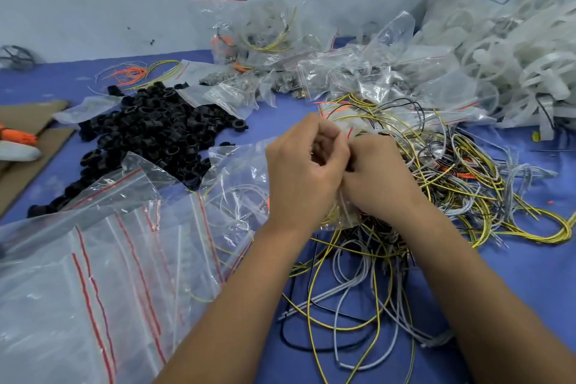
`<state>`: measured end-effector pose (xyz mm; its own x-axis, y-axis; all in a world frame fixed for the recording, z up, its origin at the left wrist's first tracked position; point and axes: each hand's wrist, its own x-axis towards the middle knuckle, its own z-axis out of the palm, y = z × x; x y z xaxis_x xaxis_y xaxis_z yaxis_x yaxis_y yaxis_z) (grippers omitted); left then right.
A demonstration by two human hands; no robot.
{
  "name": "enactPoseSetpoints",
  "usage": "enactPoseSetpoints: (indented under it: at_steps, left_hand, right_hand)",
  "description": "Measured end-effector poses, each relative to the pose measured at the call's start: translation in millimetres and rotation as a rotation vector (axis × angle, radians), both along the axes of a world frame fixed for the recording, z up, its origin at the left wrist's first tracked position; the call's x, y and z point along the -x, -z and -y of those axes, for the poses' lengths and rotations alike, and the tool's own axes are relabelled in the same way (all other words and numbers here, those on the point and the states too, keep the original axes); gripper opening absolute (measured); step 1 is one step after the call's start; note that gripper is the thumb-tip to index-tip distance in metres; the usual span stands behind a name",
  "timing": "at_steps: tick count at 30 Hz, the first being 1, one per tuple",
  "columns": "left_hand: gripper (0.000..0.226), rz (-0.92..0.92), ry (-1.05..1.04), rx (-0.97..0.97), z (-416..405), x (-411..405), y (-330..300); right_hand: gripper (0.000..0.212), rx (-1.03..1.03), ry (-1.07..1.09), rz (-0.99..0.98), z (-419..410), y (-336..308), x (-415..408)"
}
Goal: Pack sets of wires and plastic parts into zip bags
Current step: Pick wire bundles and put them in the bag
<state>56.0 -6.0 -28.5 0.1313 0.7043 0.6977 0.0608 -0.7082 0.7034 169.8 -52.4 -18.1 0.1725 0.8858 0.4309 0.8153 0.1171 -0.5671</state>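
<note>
Head view. Both forearms come in from the bottom edge, the left from about 6 o'clock and the right from 4 o'clock, and meet just above the middle of the frame. The left hand (307, 165) has its back to the camera, with its fingers curled inward and the thumb closing on them, pinching the top edge of a small clear zip bag (341, 212). The right hand (378, 178) sits touching it at 3 o'clock, knuckles up, fingers folded down onto the same bag; its fingertips are hidden behind the left hand.

That is one bag in the hands; its lower part shows under the wrists, crumpled, with thin yellow strands inside.

At 3 to 5 o'clock of the hands spreads a loose tangle of wires (452, 190), yellow, grey and black, too many to count. At 9 to 10 o'clock lies one heap of black plastic rings (156, 134), also beyond counting. At 7 to 8 o'clock is a fanned stack of empty zip bags (103, 274), clear with red seal lines. At 12 to 1 o'clock sit filled bags (343, 72) in a pile on the blue table (514, 274), and at 2 o'clock a mass of white plastic rings (505, 50).
</note>
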Motion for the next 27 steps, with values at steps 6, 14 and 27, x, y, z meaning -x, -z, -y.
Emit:
enactPoseSetpoints:
  at_steps: [6,14,27]
  left_hand:
    - [0.010,0.027,0.088,-0.025,9.6,-5.1,-2.7]
    - [0.008,0.044,0.051,-0.010,10.2,-1.4,-4.5]
    - [0.004,-0.213,-0.456,0.108,-33.3,37.6,-2.6]
  right_hand:
    - [0.024,-0.034,-0.172,-0.938,-1.5,0.0,-1.3]
    - [0.048,0.080,-0.595,-0.483,0.0,5.0,5.9]
    - [0.016,-0.298,0.410,-0.498,0.1,-6.6,-12.0]
